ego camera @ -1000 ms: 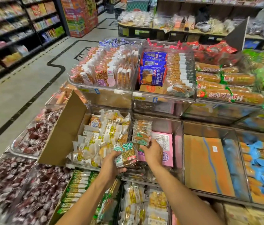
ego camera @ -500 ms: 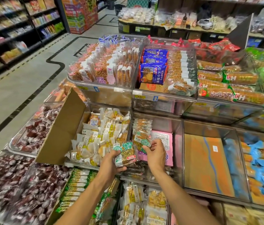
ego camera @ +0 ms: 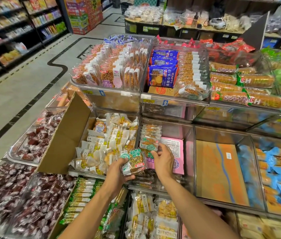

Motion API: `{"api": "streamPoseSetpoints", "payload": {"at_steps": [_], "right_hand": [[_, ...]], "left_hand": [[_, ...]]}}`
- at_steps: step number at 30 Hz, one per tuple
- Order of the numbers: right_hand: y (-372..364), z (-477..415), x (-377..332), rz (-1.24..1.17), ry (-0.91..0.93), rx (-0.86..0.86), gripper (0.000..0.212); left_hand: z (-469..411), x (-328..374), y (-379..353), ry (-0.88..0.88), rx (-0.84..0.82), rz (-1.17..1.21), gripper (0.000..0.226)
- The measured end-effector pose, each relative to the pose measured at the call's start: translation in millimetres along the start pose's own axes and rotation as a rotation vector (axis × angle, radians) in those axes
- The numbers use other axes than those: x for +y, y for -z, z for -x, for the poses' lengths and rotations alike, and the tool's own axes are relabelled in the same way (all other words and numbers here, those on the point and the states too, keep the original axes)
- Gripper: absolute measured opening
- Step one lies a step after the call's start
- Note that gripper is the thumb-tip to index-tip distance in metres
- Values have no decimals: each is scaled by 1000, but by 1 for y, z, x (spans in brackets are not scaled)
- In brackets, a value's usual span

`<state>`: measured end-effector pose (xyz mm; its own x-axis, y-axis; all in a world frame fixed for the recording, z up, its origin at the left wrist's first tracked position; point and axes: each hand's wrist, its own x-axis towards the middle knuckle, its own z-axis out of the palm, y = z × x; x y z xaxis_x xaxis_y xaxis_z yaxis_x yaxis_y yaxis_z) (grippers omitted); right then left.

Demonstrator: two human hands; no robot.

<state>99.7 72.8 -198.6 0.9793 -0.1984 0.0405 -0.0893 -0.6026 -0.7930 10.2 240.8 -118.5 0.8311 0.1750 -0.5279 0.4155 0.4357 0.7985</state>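
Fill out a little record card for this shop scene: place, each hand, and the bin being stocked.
place: shop snack display of clear bins
left hand: grips a bundle of green-labelled packets
right hand: pinches the front packet of an upright row
bin: holds that row along its left side, over a pink sheet
left of it: loose yellow-and-white packets

Head-worn camera looks down, apparently close, over snack bins point(ego camera: 170, 120).

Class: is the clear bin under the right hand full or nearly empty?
Nearly empty: the clear plastic bin holds one row of orange snack packets along its left; pink liner sheet lies bare.
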Motion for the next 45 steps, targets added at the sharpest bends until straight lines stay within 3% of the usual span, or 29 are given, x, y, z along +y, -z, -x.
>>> {"api": "streamPoseSetpoints", "payload": {"at_steps": [4,11,16,25,27,30,33,35,41,45], "right_hand": [[-1,7,-2,-36,2,56,50],[1,11,5,15,89,-24,59],[-4,5,3,-25,-6,19,36],[6,5,8,8,-63,-35,40],[19,11,8,-25,-84,-51,31],[40,23,-8,-251,-212,-201,15],[60,38,-40,-425,-310,-533,30],[67,47,-57,-416,-284,-623,27],[72,56,-71,-594,-387,-668,22],[81,57,-64,-681,-358,-563,25]], "left_hand": [[-4,-4,2,10,-8,7,17],[-14,-12,6,18,12,8,23],[-14,-11,5,17,-5,17,19],[-15,-9,11,45,-76,56,23],[-19,-11,14,53,-67,66,35],[-20,-12,18,44,-92,37,32],[-17,-13,17,14,-133,-27,39],[-15,-14,17,-10,-145,-56,37],[-12,-14,18,-31,-206,-106,74],[-15,-19,15,-97,-215,-95,48]]}}
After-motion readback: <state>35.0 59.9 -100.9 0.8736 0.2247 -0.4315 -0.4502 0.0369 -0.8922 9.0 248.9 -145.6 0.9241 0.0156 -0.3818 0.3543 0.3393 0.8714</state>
